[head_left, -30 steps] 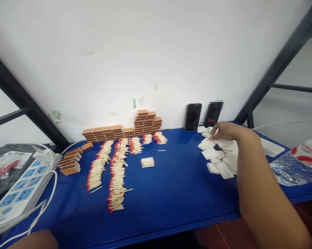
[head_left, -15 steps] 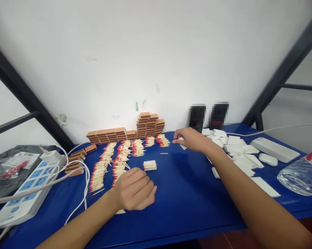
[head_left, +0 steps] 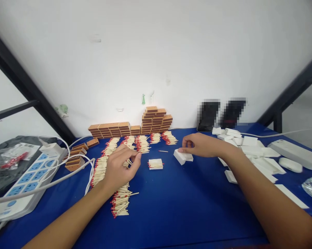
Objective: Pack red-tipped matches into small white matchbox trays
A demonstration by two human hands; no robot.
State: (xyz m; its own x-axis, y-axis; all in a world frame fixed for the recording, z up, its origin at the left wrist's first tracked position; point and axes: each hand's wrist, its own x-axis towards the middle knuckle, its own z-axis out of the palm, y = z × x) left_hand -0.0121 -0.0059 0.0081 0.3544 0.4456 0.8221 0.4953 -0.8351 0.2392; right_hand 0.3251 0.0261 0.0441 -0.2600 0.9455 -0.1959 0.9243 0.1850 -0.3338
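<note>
My right hand (head_left: 201,145) pinches a small white matchbox tray (head_left: 180,157) between thumb and fingers, tilted just above or against the blue table. Over the rows of red-tipped matches (head_left: 121,199) on the left is my left hand (head_left: 121,165), its fingers curled and the thumb tip close to the index fingertip. Whether a match is between them is hidden. Between the hands lies a white tray filled with matches (head_left: 156,164), red heads showing at both ends. A single loose match (head_left: 163,151) lies behind it.
Brown matchbox sleeves (head_left: 156,121) are stacked along the wall, with several more (head_left: 75,157) at left. White trays (head_left: 251,150) are heaped at right. A power strip (head_left: 28,186) with white cables borders the left side. Two dark, pixelated devices (head_left: 209,116) lean on the wall.
My left hand has moved up and left over the matches, its loose fist partly unfolded. The right hand has brought the white tray slightly nearer, with more of it showing. The view has shifted.
</note>
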